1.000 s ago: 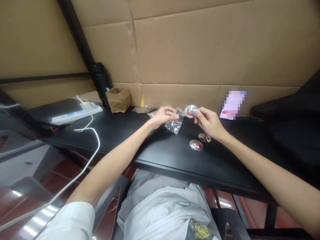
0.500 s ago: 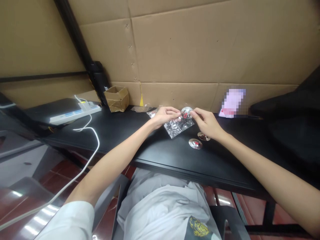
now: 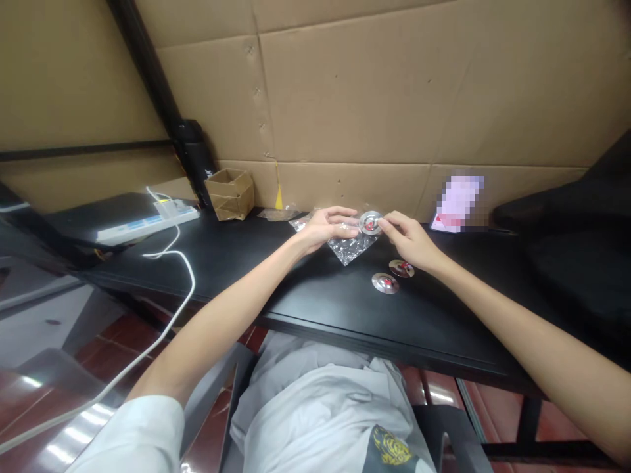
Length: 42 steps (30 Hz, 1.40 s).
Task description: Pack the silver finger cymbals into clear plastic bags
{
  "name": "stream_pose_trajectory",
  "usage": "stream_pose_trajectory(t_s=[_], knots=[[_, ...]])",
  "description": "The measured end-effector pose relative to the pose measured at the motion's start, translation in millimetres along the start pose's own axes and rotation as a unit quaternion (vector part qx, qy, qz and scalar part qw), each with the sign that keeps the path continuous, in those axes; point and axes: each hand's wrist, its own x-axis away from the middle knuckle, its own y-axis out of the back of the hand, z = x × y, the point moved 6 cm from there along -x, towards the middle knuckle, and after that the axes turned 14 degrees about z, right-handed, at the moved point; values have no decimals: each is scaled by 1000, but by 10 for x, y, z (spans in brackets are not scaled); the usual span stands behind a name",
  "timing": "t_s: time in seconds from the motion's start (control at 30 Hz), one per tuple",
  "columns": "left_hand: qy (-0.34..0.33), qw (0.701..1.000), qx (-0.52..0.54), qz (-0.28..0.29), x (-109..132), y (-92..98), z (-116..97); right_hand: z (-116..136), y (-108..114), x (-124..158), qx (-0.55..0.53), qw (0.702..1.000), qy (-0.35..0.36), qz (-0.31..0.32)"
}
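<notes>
My right hand [image 3: 405, 240] pinches the right edge of a shiny round metal disc [image 3: 369, 223] with a red mark at its centre. Facing it is my left hand [image 3: 328, 228], thumb and fingers around the upper part of a clear plastic bag [image 3: 349, 251]. The disc is at the left fingertips, in front of the bag; whether those fingers touch it I cannot tell. Below my right hand, a second metal disc [image 3: 385, 283] and a third disc [image 3: 401, 268], both with red marks, lie side by side on the black table [image 3: 315, 295].
More clear plastic [image 3: 279, 213] lies along the back edge. A small cardboard box [image 3: 230, 195] and a white power strip [image 3: 148, 225] with a cable stand at left. A phone [image 3: 456, 205] leans on the cardboard wall [image 3: 374, 98]. Something black [image 3: 572, 243] fills the right side.
The held disc has turned slightly and moved a little right. My left fingers have spread a little, and the plastic bag has shifted in shape beneath them. The two discs on the table stay put.
</notes>
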Motion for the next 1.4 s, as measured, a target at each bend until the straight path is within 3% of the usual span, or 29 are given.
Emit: stream_pose_trajectory(t_s=[0.23, 0.37, 0.6, 0.77, 1.13, 1.4], knots=[[30, 998, -52, 0, -8, -40, 50, -15, -29, -25, 3, 999, 35, -9], [80, 994, -69, 40, -5, -125, 128, -10, -17, -17, 27, 999, 43, -5], [-4, 997, -62, 45, -46, -167, 52, 76, 6, -14, 69, 995, 70, 11], [2, 998, -38, 44, -23, -182, 20, 143, 103, 29, 95, 991, 94, -19], [-36, 994, -98, 39, -58, -224, 62, 69, 5, 9, 123, 986, 101, 53], [-49, 988, -86, 117, -80, -291, 88, 170, 2, 56, 204, 971, 63, 109]])
